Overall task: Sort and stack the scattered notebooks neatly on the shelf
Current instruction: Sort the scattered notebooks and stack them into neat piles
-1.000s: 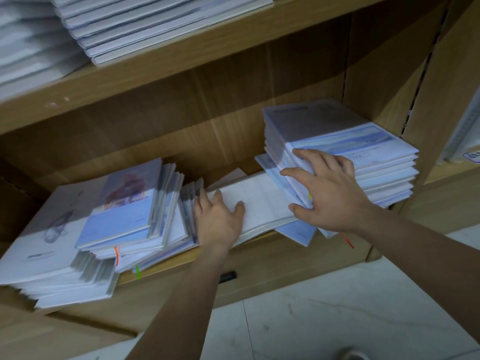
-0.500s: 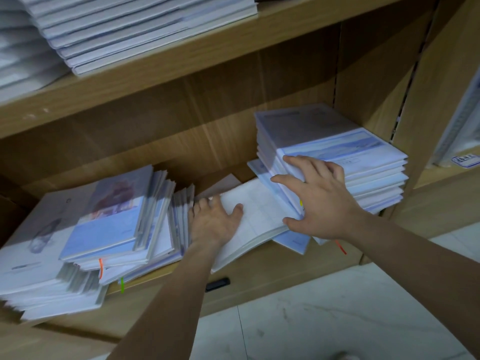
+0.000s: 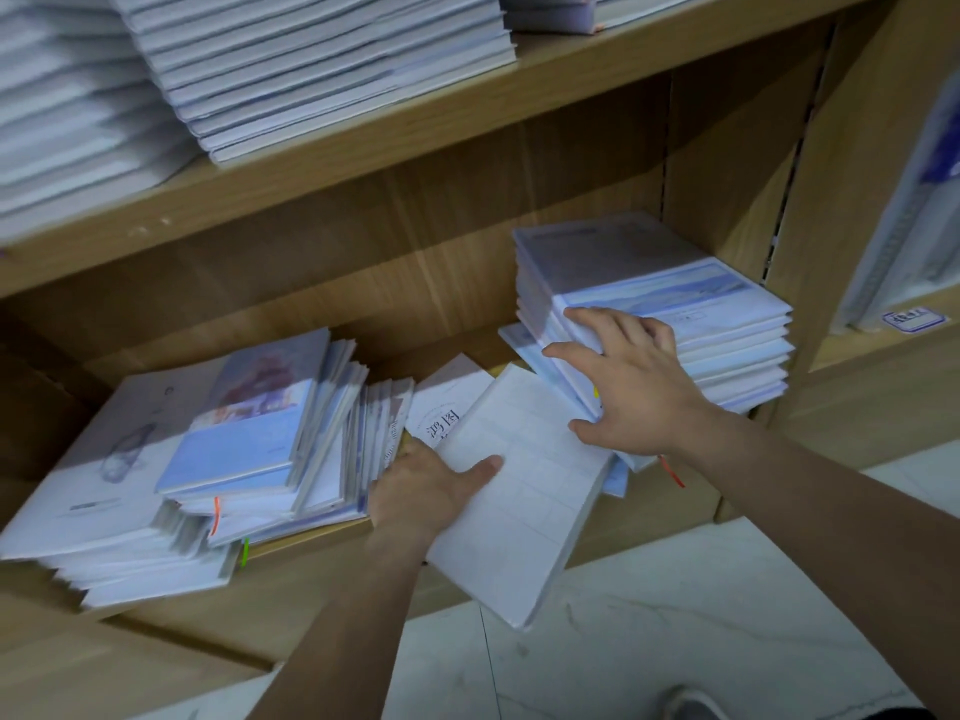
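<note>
My left hand (image 3: 423, 493) grips a white notebook (image 3: 524, 491) by its left edge, thumb on top; the notebook sticks out past the front of the lower shelf (image 3: 332, 589). Beneath it lies another white notebook with printed characters (image 3: 447, 402). My right hand (image 3: 631, 387) presses with spread fingers against the left side of a neat stack of pale blue notebooks (image 3: 675, 304) on the right of the shelf. A messy, slanting pile of blue and white notebooks (image 3: 244, 439) fills the left of the shelf.
The upper shelf (image 3: 467, 111) carries tall stacks of white notebooks (image 3: 322, 65). A wooden side panel (image 3: 810, 189) stands right of the blue stack, with another bay beyond it. Pale tiled floor (image 3: 649, 657) lies below.
My left hand has drawn the white notebook out toward me, past the shelf edge, uncovering the printed one beneath. My right hand has stayed on the blue stack.
</note>
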The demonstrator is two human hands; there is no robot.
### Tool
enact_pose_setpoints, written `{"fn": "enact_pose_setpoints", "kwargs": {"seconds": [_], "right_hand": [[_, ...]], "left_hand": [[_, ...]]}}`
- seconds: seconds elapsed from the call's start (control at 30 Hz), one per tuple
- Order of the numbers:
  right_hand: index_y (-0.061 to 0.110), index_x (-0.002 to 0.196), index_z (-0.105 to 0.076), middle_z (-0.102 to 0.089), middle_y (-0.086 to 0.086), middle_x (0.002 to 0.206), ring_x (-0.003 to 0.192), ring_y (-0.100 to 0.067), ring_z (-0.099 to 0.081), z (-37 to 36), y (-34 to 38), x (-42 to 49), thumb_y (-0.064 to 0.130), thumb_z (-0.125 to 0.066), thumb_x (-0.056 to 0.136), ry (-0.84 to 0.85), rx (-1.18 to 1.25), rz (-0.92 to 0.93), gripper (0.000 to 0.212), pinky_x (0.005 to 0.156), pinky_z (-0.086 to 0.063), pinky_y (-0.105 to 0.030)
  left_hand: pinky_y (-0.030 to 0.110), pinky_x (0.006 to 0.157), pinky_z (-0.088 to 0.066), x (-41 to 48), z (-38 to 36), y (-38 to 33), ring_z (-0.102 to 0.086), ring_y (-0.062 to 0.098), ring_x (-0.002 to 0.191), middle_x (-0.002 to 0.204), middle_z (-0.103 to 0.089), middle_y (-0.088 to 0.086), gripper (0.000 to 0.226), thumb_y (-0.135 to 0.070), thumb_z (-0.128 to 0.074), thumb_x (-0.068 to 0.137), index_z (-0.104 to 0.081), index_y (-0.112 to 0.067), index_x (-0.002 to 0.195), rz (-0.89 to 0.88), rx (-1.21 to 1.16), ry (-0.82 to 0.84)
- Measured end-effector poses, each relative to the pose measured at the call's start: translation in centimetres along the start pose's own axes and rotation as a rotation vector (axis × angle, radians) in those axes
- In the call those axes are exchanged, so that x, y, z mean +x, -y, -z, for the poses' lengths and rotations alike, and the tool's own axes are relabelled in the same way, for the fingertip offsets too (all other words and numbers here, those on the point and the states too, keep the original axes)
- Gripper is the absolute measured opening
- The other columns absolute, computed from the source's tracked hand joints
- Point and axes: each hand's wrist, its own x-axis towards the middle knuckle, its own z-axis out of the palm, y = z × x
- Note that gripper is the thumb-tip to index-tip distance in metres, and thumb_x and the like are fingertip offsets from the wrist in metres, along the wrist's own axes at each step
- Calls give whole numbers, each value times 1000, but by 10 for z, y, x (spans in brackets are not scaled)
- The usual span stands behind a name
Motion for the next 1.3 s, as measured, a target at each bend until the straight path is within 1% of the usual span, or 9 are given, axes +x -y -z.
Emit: {"fn": "enact_pose_setpoints", "kwargs": {"seconds": [0.1,0.23,0.43,0.63,0.8,0.9,1.0,1.17,1.3], "right_hand": [[38,136,-51,-33,-2,153,137,-27,-34,2,1,-1,57,-70,60,-2,-5,0,81,105,-25,-49],[37,138,-51,-32,-2,155,140,-27,-33,10,6,-2,60,-61,66,30,19,-11,76,108,-22,-49],[32,149,-37,-28,3,159,146,-19,-22,31,32,-18,67,-41,77,94,58,-37,81,117,-8,-46],[28,145,-39,-46,4,145,133,-21,-45,45,78,-36,66,-47,85,252,188,-20,72,110,-33,-40],[30,139,-40,-49,6,142,128,-21,-51,54,108,-48,74,-53,83,308,514,-221,72,102,-45,-46],[35,133,-46,-61,19,126,111,0,-60,58,138,-56,60,-59,90,372,821,-211,52,101,-48,-34],[41,130,-41,-58,29,123,107,15,-56,53,166,-58,40,-74,87,280,988,-203,53,97,-49,-21],[48,126,-39,-57,31,119,110,14,-54,53,194,-43,24,-75,86,97,1028,-219,59,84,-45,-9],[48,119,-48,-62,29,113,105,5,-59,45,208,-35,20,-74,88,82,1151,-322,50,81,-49,-14]], "left_hand": [[35,81,-51,-15,5,14,-64,21,98,110,-66,-1,84,-90,-54,64,-57,-21,112,-52,-95,151],[25,63,-52,-41,1,25,-67,12,82,96,-68,-4,55,-65,-71,77,-63,-16,103,-35,-508,266],[23,56,-46,-74,33,20,-65,11,77,88,-67,-5,39,-55,-72,82,-58,-19,92,-99,-497,149],[20,54,-37,-105,91,67,-55,4,72,82,-60,-8,46,-57,-77,75,-55,-20,91,-141,-333,-104],[25,59,-45,-119,116,109,-62,7,73,80,-66,-7,40,-49,-80,75,-59,-17,85,-101,-557,-273],[28,60,-48,-120,113,120,-67,10,74,83,-69,-6,36,-45,-80,77,-62,-17,87,-79,-723,-284],[22,57,-50,-116,108,126,-68,5,70,85,-71,-4,36,-43,-80,78,-62,-14,92,-71,-846,-285],[28,65,-55,-101,98,141,-68,8,77,91,-70,-4,35,-40,-79,81,-56,-18,96,-46,-946,-278],[13,56,-46,-91,95,150,-66,3,78,92,-67,-7,33,-34,-79,81,-55,-19,98,-47,-963,-301]]}}
